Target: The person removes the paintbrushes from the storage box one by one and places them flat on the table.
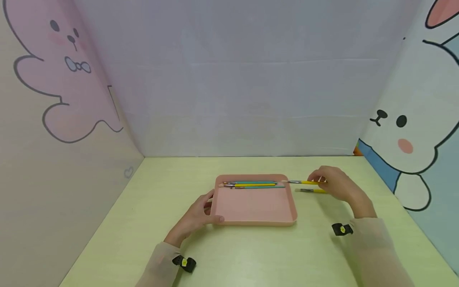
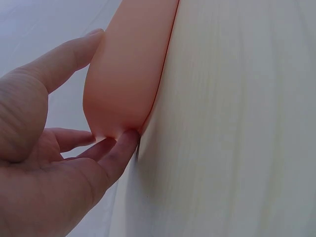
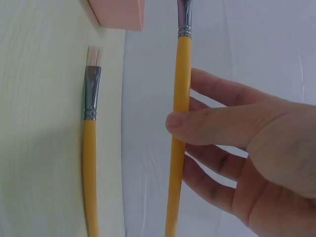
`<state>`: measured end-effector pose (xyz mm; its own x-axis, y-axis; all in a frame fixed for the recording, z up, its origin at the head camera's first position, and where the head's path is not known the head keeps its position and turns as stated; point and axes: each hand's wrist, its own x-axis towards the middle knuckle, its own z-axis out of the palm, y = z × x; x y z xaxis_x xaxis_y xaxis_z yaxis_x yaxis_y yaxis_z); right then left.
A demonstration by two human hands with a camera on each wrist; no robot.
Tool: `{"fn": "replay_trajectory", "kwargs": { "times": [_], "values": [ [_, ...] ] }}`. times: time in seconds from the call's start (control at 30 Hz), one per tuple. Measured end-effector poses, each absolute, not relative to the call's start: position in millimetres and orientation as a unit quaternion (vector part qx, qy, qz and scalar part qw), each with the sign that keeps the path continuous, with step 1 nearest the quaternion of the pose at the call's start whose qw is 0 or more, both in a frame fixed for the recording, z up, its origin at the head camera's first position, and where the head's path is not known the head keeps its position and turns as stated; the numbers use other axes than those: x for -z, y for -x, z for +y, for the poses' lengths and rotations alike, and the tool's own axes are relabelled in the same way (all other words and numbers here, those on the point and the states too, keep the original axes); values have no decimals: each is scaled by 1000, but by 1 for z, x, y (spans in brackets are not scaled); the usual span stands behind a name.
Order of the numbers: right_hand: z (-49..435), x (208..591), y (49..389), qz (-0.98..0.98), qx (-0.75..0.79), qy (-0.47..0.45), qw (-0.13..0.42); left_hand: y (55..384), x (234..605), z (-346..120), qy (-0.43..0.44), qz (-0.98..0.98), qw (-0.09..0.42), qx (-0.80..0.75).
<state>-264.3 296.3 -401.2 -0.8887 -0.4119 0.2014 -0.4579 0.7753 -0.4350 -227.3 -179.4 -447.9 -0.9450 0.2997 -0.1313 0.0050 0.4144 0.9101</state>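
Note:
My right hand pinches a yellow-handled paintbrush between thumb and fingers. In the head view its bristle end points left and reaches the right rim of a pink tray. A second yellow paintbrush lies on the table just beside that hand, bristles also toward the tray. My left hand holds the tray at its left side, thumb at the near left corner and fingers against the outer wall. Several paintbrushes with teal and yellow handles lie side by side along the tray's far part.
The tray stands on a pale wood-grain table. A light sheet hangs behind the table's far edge. Panels with cartoon animals rise at both sides, one with a white figure on the right.

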Motion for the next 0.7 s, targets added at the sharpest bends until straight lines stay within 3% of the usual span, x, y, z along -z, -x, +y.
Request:
{"fn": "replay_trajectory", "kwargs": {
  "times": [0.7],
  "values": [
    [328, 412, 258, -945, -245, -214, 30, 226, 450, -180, -92, 831, 133, -533]
  ]
}}
